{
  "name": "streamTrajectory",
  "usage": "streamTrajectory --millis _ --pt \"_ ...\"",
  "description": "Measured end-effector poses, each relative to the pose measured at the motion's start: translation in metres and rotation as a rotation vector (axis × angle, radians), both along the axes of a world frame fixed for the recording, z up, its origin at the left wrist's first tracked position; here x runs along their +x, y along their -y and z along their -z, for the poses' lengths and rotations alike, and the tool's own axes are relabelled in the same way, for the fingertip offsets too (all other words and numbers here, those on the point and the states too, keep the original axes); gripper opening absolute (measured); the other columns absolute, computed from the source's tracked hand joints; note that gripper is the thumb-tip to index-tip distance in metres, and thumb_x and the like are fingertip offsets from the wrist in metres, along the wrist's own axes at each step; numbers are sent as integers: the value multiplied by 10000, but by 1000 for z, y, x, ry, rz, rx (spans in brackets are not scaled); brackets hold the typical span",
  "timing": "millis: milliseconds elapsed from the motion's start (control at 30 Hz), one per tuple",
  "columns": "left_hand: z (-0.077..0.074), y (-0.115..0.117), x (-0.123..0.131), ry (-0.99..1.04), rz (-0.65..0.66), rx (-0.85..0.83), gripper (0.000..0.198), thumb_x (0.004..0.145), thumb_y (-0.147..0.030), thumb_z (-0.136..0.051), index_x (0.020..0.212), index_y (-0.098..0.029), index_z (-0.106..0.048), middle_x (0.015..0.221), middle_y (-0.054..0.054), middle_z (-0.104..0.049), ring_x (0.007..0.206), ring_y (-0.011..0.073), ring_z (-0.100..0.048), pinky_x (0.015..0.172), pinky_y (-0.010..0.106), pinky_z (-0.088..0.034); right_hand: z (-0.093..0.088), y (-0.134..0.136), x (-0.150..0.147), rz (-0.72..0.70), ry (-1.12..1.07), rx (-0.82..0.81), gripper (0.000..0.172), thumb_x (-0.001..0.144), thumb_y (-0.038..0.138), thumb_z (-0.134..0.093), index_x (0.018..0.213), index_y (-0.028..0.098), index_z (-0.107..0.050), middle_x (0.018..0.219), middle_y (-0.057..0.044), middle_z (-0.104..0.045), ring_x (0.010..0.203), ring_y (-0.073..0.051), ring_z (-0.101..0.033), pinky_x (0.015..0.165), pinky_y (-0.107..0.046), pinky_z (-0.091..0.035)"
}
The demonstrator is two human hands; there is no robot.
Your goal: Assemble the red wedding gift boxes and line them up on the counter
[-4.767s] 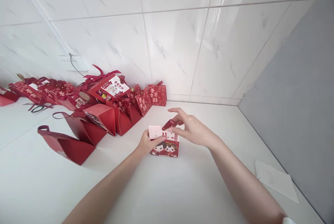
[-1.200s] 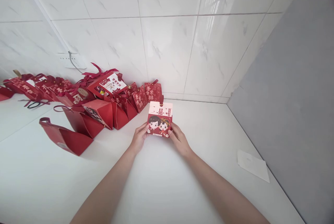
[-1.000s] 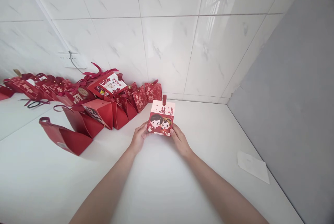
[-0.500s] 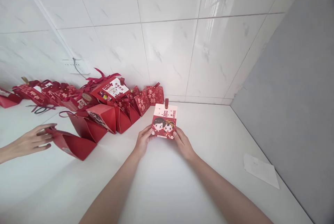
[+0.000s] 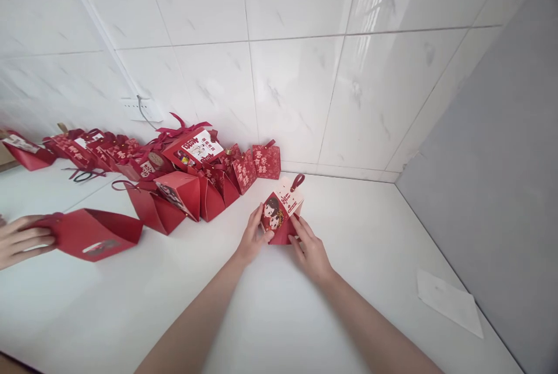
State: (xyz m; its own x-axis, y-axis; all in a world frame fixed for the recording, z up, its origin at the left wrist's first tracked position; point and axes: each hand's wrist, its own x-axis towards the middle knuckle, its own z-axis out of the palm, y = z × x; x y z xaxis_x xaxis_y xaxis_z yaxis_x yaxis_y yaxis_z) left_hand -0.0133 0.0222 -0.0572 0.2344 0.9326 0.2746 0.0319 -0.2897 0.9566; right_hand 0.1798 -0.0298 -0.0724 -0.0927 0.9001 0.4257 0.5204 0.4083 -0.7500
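Note:
Between my two hands is a small red and cream gift box [image 5: 279, 220] with a cartoon couple printed on its front and a dark red ribbon loop [image 5: 297, 182] at the top. It is turned at an angle, so a plain red side shows as well. My left hand [image 5: 253, 237] grips the box at its left edge, thumb near the lower front. My right hand [image 5: 310, 249] holds its right side with bent fingers. Whether the underside touches the table is hidden.
Several red gift boxes [image 5: 213, 191] crowd along the tiled wall [image 5: 296, 101] at left. Another person's hand [image 5: 26, 240] holds a red box [image 5: 96, 234] at far left. Black-handled scissors [image 5: 82, 175] lie behind it. A white paper [image 5: 449, 301] rests near the right edge.
The gift box in my hands has turned from facing me squarely to an angle, showing its side. The other person's hand has moved left with the red box.

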Motion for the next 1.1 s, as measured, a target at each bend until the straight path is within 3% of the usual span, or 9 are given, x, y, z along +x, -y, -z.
streamTrajectory --millis 100,167,333,400,533,667,800,933,1100 --pt "0 3 2 -7 13 -19 931 629 -275 -818 1443 -274 -367 1480 88 -361 1401 304 -275 1162 395 -221 -3 3 -1 4 -24 36 547 963 263 -342 1482 389 -225 1519 8 -323 1221 -227 -535 935 -401 -531" --pt "-1 2 2 90 -22 -114 891 625 -292 -819 1416 -263 -409 1448 99 -411 1345 320 -370 1118 407 -295 -7 5 -2 2 -107 33 576 958 278 -363 1487 395 -171 1534 -12 -282 1135 -217 -586 867 -392 -559" --pt "-8 -9 -6 538 -81 -345 652 797 -613 -543 1314 -218 -509 1349 116 -538 1243 320 -492 978 436 -435 -11 9 -4 17 -232 -38 575 948 339 -407 1475 351 -177 1501 -97 -278 965 -196 -620 677 -345 -577" --pt "-12 -12 -11 686 -53 -434 702 807 -690 -435 1324 -220 -495 1324 121 -559 1199 321 -532 939 447 -454 -10 8 -5 20 -234 -66 551 948 350 -408 1459 348 -202 1475 -99 -313 932 -185 -614 699 -347 -569" --pt "-22 -12 -17 844 111 -547 766 775 -727 -430 1332 -206 -490 1340 146 -540 1193 326 -536 937 421 -443 -8 6 -4 35 -246 -122 531 941 373 -410 1441 346 -231 1419 -90 -391 872 -172 -603 720 -354 -558" --pt "-28 -8 -18 901 276 -592 792 746 -728 -462 1297 -163 -520 1300 181 -555 1135 346 -555 892 418 -447 -7 5 -2 39 -261 -182 541 932 389 -419 1442 325 -249 1381 -98 -432 844 -172 -597 650 -322 -555" --pt "-28 -6 -23 907 366 -614 813 742 -710 -476 1353 -174 -458 1397 183 -465 1090 320 -566 842 387 -450 -6 5 -2 30 -271 -204 544 928 381 -427 1442 318 -258 1364 -98 -449 833 -168 -599 663 -320 -556" --pt "-27 -4 -24 878 367 -621 789 754 -721 -458 1368 -227 -434 1369 174 -491 1057 320 -575 798 401 -450 -6 4 -2 34 -288 -228 539 926 391 -426 1435 319 -265 1336 -90 -472 809 -163 -602 666 -325 -557" --pt "-29 -1 -21 817 367 -603 777 755 -712 -473 1331 -190 -479 1310 193 -532 1102 356 -548 824 437 -449 -4 3 0 21 -283 -242 538 932 396 -420 1437 309 -258 1315 -97 -492 809 -168 -609 679 -333 -554"
